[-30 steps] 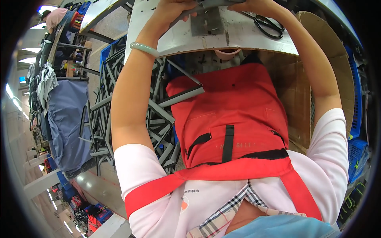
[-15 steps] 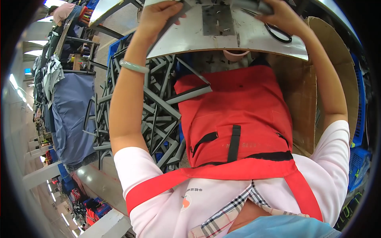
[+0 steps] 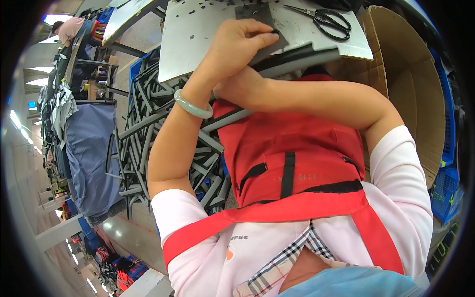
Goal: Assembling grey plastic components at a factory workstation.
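My left hand (image 3: 237,47) is over the table's front edge, thumb and forefinger pinched on a dark grey strip (image 3: 273,48). A black bit shows at its fingertips. Beneath my left wrist my right hand (image 3: 241,88) reaches across to the left. Its fingers are hidden behind my left wrist, so what they hold cannot be made out. Just beyond the right forearm, a grey bar with a black edge (image 3: 302,60) juts out along the table edge. Black-handled scissors (image 3: 330,24) lie on the white table (image 3: 198,49), right of a dark plate (image 3: 253,12).
A heap of grey bars and bent frames (image 3: 148,99) fills the space left of my red apron (image 3: 292,138). An open cardboard box (image 3: 408,64) stands on the right, with blue crates (image 3: 448,193) beyond. A blue-grey cloth cover (image 3: 91,153) hangs farther left.
My right hand has come from the table's far right, crossing under my left wrist. My left hand has shifted right and nearer. The scissors now show fully, and the grey bar lies by the table edge.
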`<act>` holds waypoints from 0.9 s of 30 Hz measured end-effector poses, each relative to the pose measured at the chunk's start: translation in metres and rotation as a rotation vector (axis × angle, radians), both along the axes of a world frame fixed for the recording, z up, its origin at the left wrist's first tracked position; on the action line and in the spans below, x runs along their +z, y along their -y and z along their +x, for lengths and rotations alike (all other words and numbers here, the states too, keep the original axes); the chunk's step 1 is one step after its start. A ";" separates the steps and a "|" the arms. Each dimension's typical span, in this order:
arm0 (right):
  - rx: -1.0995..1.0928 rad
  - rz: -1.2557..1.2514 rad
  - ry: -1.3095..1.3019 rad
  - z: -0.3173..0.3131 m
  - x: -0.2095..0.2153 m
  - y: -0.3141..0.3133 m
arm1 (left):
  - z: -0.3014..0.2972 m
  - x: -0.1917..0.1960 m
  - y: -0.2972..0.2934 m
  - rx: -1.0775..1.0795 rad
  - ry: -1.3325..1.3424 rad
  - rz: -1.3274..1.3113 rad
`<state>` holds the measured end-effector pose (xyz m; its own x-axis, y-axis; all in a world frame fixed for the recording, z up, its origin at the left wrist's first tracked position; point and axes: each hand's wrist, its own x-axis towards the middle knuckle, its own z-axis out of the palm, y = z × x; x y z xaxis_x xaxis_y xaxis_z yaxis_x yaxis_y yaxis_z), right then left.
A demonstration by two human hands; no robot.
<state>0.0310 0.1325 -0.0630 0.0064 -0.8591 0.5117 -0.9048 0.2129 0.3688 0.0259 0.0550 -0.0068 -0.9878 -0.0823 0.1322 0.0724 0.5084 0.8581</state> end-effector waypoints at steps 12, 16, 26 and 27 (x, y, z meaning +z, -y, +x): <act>-0.080 0.188 0.617 -0.123 0.074 -0.127 | 0.060 -0.014 0.037 0.084 0.087 -0.282; -0.130 0.072 0.712 -0.133 0.078 -0.135 | 0.041 -0.010 0.040 0.008 0.052 -0.234; -0.225 0.181 0.853 -0.173 0.106 -0.138 | -0.009 0.008 0.045 0.081 0.080 0.200; -0.206 0.167 0.818 -0.176 0.105 -0.138 | -0.013 0.007 0.046 0.078 0.078 0.199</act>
<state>-0.1448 0.2700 0.0424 -0.4739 -0.8670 0.1543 -0.8491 0.4034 -0.3410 0.0126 0.0088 -0.0003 -0.9840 -0.1757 0.0297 -0.0306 0.3304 0.9433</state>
